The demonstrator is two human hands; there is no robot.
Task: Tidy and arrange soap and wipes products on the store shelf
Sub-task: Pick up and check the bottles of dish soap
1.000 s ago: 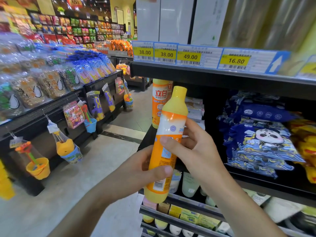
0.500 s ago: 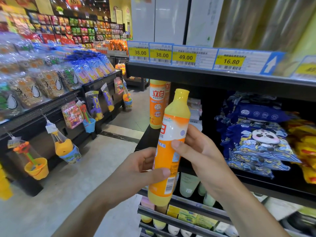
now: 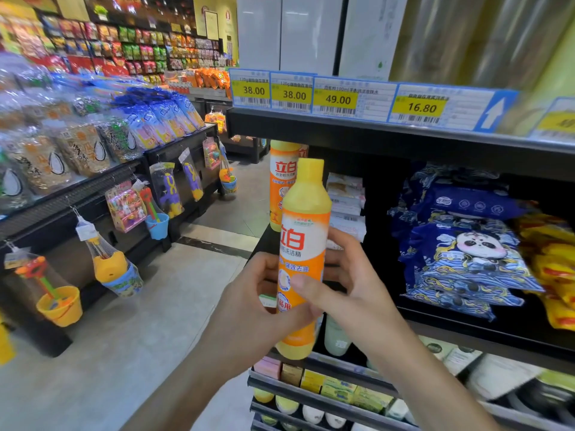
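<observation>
Both hands close around one tall yellow-and-orange plastic detergent bottle (image 3: 303, 253), held upright in front of the left end of the black metal shelf unit (image 3: 385, 136). The left hand (image 3: 249, 309) wraps the lower half from the aisle side, thumb lying across the front of the label, fingers curled out of sight behind. The right hand (image 3: 357, 284) grips from the shelf side, thumb pressed on the label near the middle, fingers folded round the back. The bottle's base hangs free, in front of the front edge of the shelf below; its lower label is partly covered by the thumbs.

Just behind it, at the left front corner of the middle shelf, stands a second orange detergent bottle (image 3: 281, 185) of the same brand, its top cut off by the shelf above. Deeper in, a stack of pale flat packs (image 3: 347, 200) sits in shadow, their print too small to read. Further right along the same shelf lie blue wipes packets with a panda drawing (image 3: 466, 253), piled and overlapping, then yellow packets (image 3: 550, 262) cut off by the right edge.

Yellow price tags (image 3: 337, 99) line the front edge of the shelf above. On the lower shelves sit small boxed soaps (image 3: 329, 384) and pale rounded bottles (image 3: 337, 337), blurred and half hidden by the arms. Across the aisle, toy buckets in net bags (image 3: 115, 269) hang off the front edge of another rack.
</observation>
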